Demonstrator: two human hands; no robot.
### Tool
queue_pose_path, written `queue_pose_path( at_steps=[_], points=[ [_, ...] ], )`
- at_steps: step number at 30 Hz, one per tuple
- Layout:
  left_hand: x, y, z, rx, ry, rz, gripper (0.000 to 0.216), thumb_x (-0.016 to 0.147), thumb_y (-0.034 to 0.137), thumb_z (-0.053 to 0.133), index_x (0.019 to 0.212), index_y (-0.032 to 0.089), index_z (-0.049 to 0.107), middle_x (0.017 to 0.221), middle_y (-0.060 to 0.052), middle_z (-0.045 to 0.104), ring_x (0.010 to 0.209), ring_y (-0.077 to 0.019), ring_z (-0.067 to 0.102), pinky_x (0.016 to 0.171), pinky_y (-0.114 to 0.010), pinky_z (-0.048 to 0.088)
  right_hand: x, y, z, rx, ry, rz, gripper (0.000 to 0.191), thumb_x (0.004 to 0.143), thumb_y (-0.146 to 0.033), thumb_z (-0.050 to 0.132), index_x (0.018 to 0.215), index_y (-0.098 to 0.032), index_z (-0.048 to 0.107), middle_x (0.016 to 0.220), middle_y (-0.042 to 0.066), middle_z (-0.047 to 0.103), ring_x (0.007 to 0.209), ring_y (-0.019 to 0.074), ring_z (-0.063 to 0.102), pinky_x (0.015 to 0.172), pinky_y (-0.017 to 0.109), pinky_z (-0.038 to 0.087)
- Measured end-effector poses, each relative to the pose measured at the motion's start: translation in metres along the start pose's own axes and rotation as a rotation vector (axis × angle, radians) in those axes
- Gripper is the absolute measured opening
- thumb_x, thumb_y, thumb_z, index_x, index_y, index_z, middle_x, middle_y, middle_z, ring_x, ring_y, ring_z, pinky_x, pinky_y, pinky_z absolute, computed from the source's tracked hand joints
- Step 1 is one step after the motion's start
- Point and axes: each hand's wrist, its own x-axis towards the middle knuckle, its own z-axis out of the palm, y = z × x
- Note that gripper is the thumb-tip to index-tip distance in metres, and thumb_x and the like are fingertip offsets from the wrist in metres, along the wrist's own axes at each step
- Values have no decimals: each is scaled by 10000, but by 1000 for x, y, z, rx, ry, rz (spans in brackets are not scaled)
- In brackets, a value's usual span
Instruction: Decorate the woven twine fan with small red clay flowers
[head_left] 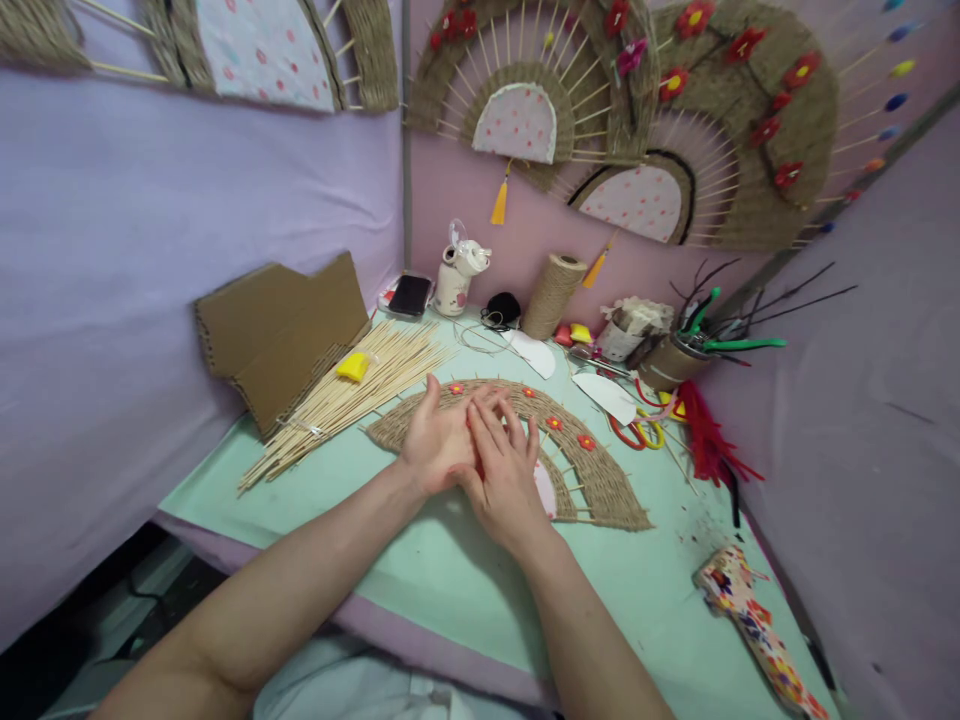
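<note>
Above the table, my left hand (441, 445) is turned palm up with its thumb stretched out. The fingers of my right hand (508, 480) lie extended across that palm. Whether something small sits between the two hands is hidden. Beneath them lies a fan-shaped piece wound with brown twine (611, 490) over thin sticks. Small red flowers with yellow centres, such as one red flower (586, 442), dot its outer band. My hands cover the middle of this fan, and part of a white inner panel (545, 490) shows beside my right hand.
Bamboo sticks (360, 400) and folded cardboard (292, 330) lie left. Behind stand a twine spool (553, 295) and a white glue gun (465, 265). Scissors (637, 430), a tool pot (671, 360) and a flower-patterned object (757, 625) are on the right. Finished fans (780, 130) hang behind.
</note>
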Motion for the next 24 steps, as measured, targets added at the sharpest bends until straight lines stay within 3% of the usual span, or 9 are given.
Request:
queue_pose_path(
  at_steps=[4,7,10,13,16,18,21,24],
  points=[
    [3,5,-5,-19,42,69,818,914,667,318,1480,78,300,1473,-196,467,1402,-252,404,1104,-386,392,-2,-4,-1,17,-58,-109,548,986,-428,409,1486,-207,362,1519,86,437,1461,299,251,1164,628,65],
    [4,10,-6,-57,60,148,817,915,653,331,1503,91,252,1470,-179,476,1404,-222,401,1089,-344,409,-2,-2,1,-1,-42,-91,580,972,-475,435,1487,-216,363,1505,98,455,1463,322,248,1149,655,69],
    [4,5,-4,-59,58,79,849,906,677,318,1502,74,257,1462,-202,476,1400,-254,407,1103,-392,394,-1,-1,3,-17,5,-43,638,954,-516,449,1502,-206,340,1519,118,428,1478,353,200,1140,675,62],
    [4,1,-4,-44,70,14,888,894,718,276,1492,61,284,1465,-219,467,1391,-277,419,1120,-421,371,-1,-1,3,12,-38,-128,625,967,-500,428,1504,-198,329,1526,119,419,1474,317,239,1164,639,72],
    [4,7,-6,-80,74,113,860,911,689,286,1493,57,273,1486,-200,448,1387,-251,426,1121,-370,372,-1,1,1,22,-77,-189,606,971,-493,430,1498,-210,334,1503,110,456,1459,290,290,1171,626,87],
    [4,9,-6,-100,69,155,833,917,666,310,1496,69,266,1487,-186,452,1383,-242,433,1107,-357,389,-1,3,0,-3,-59,-136,597,972,-483,432,1495,-209,343,1503,107,456,1471,312,253,1156,655,75],
    [5,3,-4,-80,65,55,864,903,696,296,1478,51,305,1468,-219,463,1363,-274,456,1082,-386,413,0,3,1,-26,-36,-62,613,969,-480,429,1498,-185,337,1537,113,399,1491,340,174,1146,669,53],
    [6,-3,-5,-53,92,-30,905,893,727,256,1453,22,343,1452,-254,465,1348,-289,473,1077,-387,411,-1,-1,2,13,-82,-160,622,979,-473,401,1510,-164,303,1557,123,357,1491,292,200,1178,608,38]
  ],
)
